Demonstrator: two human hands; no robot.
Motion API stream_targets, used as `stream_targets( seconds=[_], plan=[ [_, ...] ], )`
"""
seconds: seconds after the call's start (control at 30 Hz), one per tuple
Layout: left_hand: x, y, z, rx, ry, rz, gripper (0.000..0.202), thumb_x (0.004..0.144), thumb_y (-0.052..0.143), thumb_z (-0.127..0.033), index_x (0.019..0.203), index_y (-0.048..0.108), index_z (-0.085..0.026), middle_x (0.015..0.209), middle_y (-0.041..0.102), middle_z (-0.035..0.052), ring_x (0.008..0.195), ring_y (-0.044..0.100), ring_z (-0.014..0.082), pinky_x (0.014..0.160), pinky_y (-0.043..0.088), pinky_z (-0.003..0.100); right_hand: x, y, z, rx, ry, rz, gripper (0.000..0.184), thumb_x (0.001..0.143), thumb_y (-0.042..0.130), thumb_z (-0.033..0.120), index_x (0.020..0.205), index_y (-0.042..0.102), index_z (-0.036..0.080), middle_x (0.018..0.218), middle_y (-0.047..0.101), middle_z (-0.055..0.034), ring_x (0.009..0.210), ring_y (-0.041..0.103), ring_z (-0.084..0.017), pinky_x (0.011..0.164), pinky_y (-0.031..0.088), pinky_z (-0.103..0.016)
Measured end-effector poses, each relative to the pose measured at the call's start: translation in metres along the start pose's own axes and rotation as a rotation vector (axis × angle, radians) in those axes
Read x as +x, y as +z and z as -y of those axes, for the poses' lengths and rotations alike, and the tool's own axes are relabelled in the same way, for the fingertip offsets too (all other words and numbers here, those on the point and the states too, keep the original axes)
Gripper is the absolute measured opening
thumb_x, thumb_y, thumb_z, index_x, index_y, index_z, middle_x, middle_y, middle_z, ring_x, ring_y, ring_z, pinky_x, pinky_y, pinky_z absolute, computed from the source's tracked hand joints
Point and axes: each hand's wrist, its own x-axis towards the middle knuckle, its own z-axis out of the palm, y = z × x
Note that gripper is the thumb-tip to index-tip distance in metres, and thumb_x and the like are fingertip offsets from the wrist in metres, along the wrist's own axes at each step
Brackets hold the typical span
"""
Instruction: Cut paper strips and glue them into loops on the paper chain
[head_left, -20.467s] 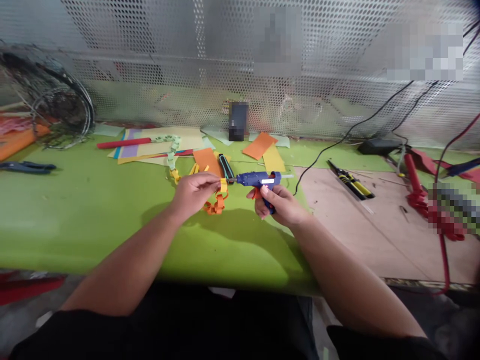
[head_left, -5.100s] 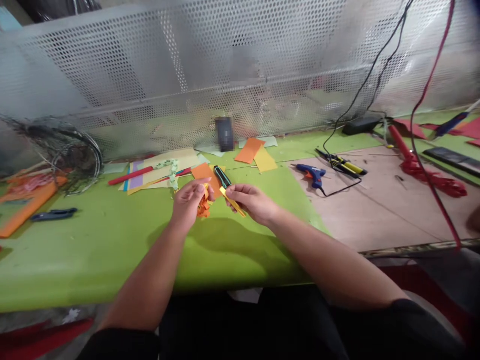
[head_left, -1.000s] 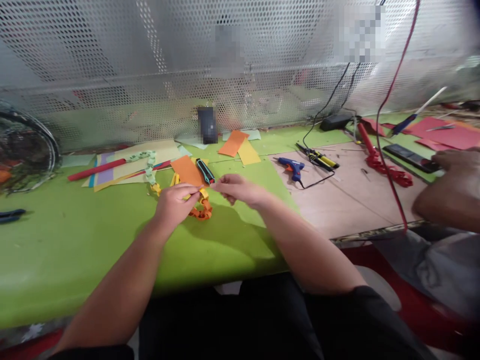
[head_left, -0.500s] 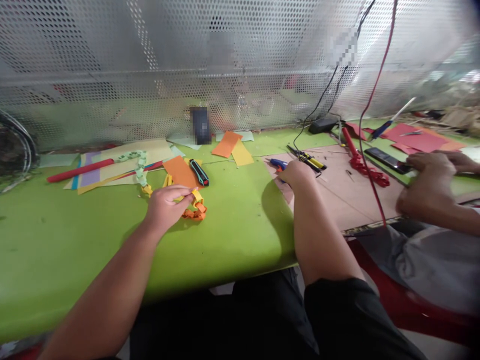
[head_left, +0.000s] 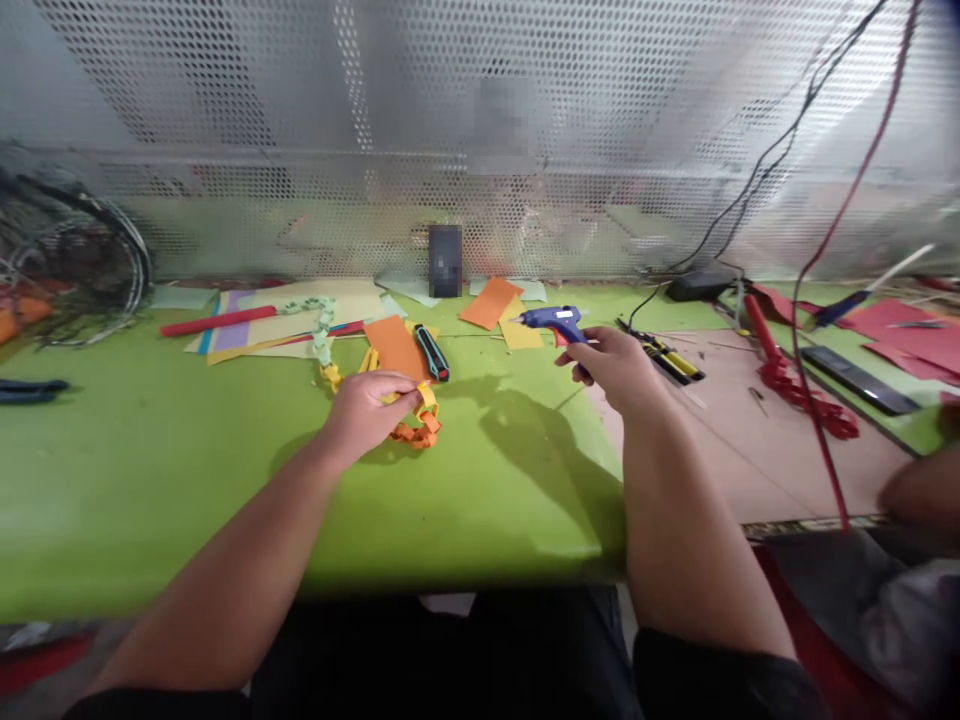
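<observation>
From my head camera, my left hand (head_left: 367, 415) is closed on the paper chain (head_left: 416, 425), fingers and thumb pinched together around a yellow link near the hand's edge. The chain lies on the green mat (head_left: 150, 490), its orange links bunched just beside my hand and its pale green links trailing away toward the wall. My right hand (head_left: 611, 365) is clamped around the grip of the blue glue gun (head_left: 551, 322), holding it up with the nozzle pointing left, well apart from the chain. Near my left hand, the orange sheet (head_left: 395, 347) lies beside the box cutter (head_left: 431, 352). Screwdrivers (head_left: 664, 352) lie on the brown board (head_left: 697, 450) to my right, and a blurred co-worker's hand (head_left: 926, 490) shows at the far right edge.
</observation>
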Motion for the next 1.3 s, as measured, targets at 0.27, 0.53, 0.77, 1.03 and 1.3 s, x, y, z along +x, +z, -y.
stream_targets(
  seconds=[0.27, 0.53, 0.77, 1.03, 1.3],
  plan=[
    [0.001, -0.003, -0.01, -0.04, -0.049, 0.043, 0.019, 0.092, 0.072, -0.034, 0.08, 0.084, -0.024, 0.087, 0.082, 0.0036, 0.076, 0.074, 0.0199, 0.074, 0.055, 0.032, -0.037, 0.042, 0.023, 0.392, -0.017, 0.478, 0.035, 0.075, 0.077, 0.03, 0.103, 0.057, 0.023, 0.066, 0.066, 0.003, 0.049, 0.051, -0.011, 0.043, 0.028, -0.024],
    [-0.002, -0.004, -0.013, -0.107, -0.085, 0.047, 0.016, 0.091, 0.075, -0.031, 0.08, 0.083, -0.022, 0.086, 0.082, 0.0041, 0.075, 0.073, 0.0183, 0.071, 0.053, 0.03, -0.048, 0.056, 0.023, 0.51, -0.007, 0.572, 0.041, 0.089, 0.08, 0.057, 0.102, 0.069, 0.02, 0.066, 0.061, 0.0015, 0.051, 0.044, -0.01, 0.043, 0.023, -0.025],
    [-0.002, -0.004, -0.016, -0.112, -0.054, 0.037, 0.012, 0.09, 0.075, -0.026, 0.082, 0.083, -0.022, 0.085, 0.081, 0.0012, 0.074, 0.073, 0.0154, 0.07, 0.052, 0.028, -0.049, 0.064, 0.021, 0.486, -0.004, 0.645, 0.047, 0.092, 0.08, 0.064, 0.096, 0.066, 0.019, 0.06, 0.057, 0.0031, 0.044, 0.039, -0.008, 0.041, 0.017, -0.025],
    [-0.002, -0.004, -0.017, -0.103, -0.032, 0.026, 0.012, 0.09, 0.075, -0.024, 0.081, 0.083, -0.022, 0.085, 0.081, 0.0009, 0.073, 0.073, 0.0148, 0.07, 0.052, 0.028, -0.051, 0.066, 0.022, 0.482, 0.048, 0.69, 0.047, 0.094, 0.078, 0.063, 0.094, 0.067, 0.018, 0.054, 0.053, 0.0041, 0.039, 0.032, -0.006, 0.042, 0.01, -0.028],
    [-0.003, -0.004, -0.016, -0.068, -0.028, 0.028, 0.013, 0.091, 0.075, -0.028, 0.081, 0.083, -0.022, 0.084, 0.081, 0.0006, 0.073, 0.073, 0.0157, 0.07, 0.053, 0.029, -0.053, 0.07, 0.024, 0.419, 0.063, 0.698, 0.05, 0.09, 0.08, 0.066, 0.094, 0.068, 0.017, 0.055, 0.054, 0.0039, 0.04, 0.032, -0.006, 0.042, 0.009, -0.028]
  ],
)
